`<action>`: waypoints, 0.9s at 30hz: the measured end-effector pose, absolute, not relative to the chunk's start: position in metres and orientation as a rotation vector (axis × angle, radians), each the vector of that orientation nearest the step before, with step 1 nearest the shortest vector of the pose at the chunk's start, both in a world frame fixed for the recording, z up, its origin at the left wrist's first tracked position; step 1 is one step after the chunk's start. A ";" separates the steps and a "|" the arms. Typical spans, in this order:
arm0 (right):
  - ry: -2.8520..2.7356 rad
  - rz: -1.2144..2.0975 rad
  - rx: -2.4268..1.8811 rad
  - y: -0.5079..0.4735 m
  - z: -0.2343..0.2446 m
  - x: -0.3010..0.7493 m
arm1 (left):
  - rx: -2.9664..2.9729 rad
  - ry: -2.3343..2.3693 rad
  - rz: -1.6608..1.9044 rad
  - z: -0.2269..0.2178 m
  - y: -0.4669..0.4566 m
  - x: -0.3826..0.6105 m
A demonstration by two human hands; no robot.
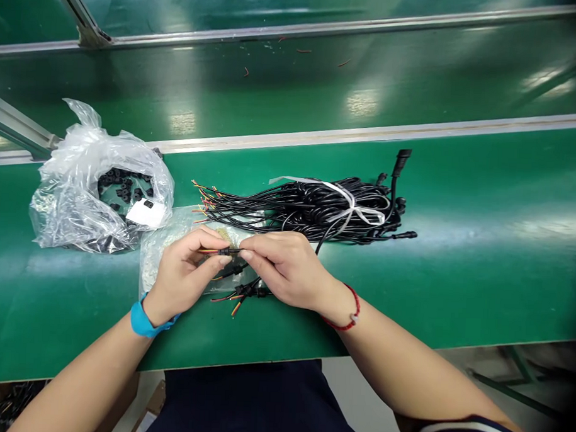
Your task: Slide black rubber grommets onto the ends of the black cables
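Note:
Between thumb and fingers, my left hand (186,269) pinches a small black grommet (224,251) sitting on a cable, with red and yellow wire ends coming out on its left. My right hand (290,266) grips the black cable (237,251) just right of the grommet. Below the hands lie several cable ends (247,291) with black grommets on them and coloured wires fanned out. Behind my right hand rests a bundle of black cables (345,205), bound with a white tie, its bare coloured wire tips to the left and black connectors to the right.
At the left stands an open clear plastic bag (81,190) with many black grommets inside and a white label (146,215). A flat clear bag (154,262) of pale small parts lies partly under my hands. A metal rail (319,134) crosses behind the green table (479,279).

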State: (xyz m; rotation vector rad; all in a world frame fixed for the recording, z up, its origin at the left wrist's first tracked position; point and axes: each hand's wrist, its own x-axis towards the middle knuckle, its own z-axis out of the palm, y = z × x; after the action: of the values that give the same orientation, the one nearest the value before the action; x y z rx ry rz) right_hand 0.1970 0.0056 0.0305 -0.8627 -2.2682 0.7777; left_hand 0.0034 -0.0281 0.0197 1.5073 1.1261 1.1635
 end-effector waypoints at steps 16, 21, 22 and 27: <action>-2.297 0.986 -0.872 0.007 0.036 0.198 | 1.704 1.180 1.076 0.023 -0.033 0.006; -2.386 1.008 -0.885 0.007 0.033 0.197 | 1.760 1.204 1.048 0.021 -0.033 0.010; -2.394 1.010 -0.890 0.008 0.032 0.197 | 1.775 1.208 1.042 0.020 -0.033 0.010; -2.272 0.980 -0.871 0.009 0.031 0.196 | 1.779 1.256 1.075 0.021 -0.029 0.005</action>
State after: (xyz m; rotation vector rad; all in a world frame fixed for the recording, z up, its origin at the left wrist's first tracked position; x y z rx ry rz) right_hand 0.1958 0.0093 0.0305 -0.8712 -2.2725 0.9804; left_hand 0.0049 -0.0293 0.0212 1.7792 1.2556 1.0753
